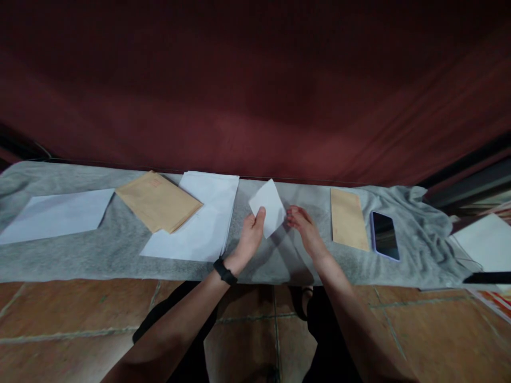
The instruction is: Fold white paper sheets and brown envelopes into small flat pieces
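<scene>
A small folded white paper is held above a grey cloth-covered table. My left hand grips its lower left edge, thumb on top. My right hand pinches its right corner with the fingertips. A black band sits on my left wrist. Left of my hands lies a stack of white sheets with a pile of brown envelopes partly on top. To the right of my hands a single brown envelope lies flat.
A phone lies face up beside the single brown envelope. A white sheet lies at the far left, another white paper at the far right. A dark red curtain hangs behind the table. Tiled floor is below.
</scene>
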`<state>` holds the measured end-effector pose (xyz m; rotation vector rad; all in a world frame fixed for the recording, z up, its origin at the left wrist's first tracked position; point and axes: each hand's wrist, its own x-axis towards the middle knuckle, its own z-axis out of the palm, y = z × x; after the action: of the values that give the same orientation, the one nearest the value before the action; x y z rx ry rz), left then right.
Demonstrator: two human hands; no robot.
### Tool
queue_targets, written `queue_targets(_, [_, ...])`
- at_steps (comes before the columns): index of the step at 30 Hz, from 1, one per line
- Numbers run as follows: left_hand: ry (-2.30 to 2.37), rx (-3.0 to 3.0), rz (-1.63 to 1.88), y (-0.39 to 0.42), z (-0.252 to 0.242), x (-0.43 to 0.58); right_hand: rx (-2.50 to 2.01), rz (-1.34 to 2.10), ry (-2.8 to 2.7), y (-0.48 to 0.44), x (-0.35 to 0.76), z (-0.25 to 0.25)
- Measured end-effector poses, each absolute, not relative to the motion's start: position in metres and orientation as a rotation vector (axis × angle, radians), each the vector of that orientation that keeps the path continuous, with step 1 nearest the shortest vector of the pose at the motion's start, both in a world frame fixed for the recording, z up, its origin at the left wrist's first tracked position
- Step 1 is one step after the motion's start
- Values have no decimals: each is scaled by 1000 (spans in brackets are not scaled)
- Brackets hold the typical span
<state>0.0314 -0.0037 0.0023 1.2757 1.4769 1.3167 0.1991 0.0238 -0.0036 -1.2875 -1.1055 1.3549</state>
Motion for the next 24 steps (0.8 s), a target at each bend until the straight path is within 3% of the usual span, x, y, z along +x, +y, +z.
queue_targets(6, [1019, 486, 1538, -9, -8, 43, -1212, 1542, -983, 21, 196, -20])
queue_targets(13, [1323, 601, 1452, -3, -24, 14, -1472, 1137, -1413, 38, 211, -38])
queue_targets(24, [2023, 1713, 453, -22, -11, -8, -1794, 447, -2056, 33, 203, -31])
